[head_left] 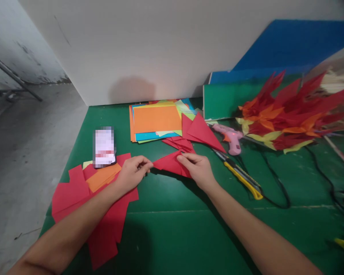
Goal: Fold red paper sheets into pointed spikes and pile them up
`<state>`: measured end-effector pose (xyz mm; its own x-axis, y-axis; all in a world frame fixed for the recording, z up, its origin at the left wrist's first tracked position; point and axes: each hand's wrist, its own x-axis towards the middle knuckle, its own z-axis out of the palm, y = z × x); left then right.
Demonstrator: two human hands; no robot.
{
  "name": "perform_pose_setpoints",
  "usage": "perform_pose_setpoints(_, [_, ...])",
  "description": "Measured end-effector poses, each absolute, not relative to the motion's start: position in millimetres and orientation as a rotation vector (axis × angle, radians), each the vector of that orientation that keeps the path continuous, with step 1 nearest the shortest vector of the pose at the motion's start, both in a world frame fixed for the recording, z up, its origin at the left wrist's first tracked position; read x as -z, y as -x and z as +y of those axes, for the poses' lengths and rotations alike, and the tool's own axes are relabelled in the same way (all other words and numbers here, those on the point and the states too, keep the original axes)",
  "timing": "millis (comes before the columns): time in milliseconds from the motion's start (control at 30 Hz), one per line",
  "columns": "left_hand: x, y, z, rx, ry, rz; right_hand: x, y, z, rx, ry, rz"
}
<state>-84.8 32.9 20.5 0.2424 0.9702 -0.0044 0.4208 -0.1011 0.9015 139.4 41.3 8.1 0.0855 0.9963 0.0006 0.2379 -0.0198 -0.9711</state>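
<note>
Between my hands is a folded red paper (169,163), roughly triangular, held just above the green table. The fingertips of my left hand (134,170) pinch its left corner. My right hand (196,168) grips its right part, thumb on top and fingers partly hidden behind. Just beyond it lie several folded red paper triangles (204,134). Under my left forearm spread red paper pieces (74,196), with a small stack of orange paper (101,178) on them.
A phone (104,147) rests by the orange stack. Coloured sheets (157,119) lie at the back. To the right are a pink glue gun (231,137) with a black cord, a yellow utility knife (243,181) and a bunch of red and orange paper flowers (289,114). A white board (132,49) stands behind.
</note>
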Motion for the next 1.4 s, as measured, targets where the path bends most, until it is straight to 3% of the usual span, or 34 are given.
perform_pose_setpoints(367, [-23, 80, 25, -0.974, -1.723, 1.207, -19, -133, 39, -0.979, 1.277, -1.628])
perform_pose_setpoints(667, [-17, 79, 29, -0.834, -2.002, 0.863, -16, -125, 34, -0.998, 1.221, -1.747])
perform_pose_setpoints(1100, [-17, 82, 34, -0.959, -1.742, 1.161, -18, -132, 41, -1.025, 1.364, -1.504])
perform_pose_setpoints(1400, [-3, 82, 30, -0.938, -2.217, 1.172, -7, -134, 39, -0.754, 1.339, -1.875])
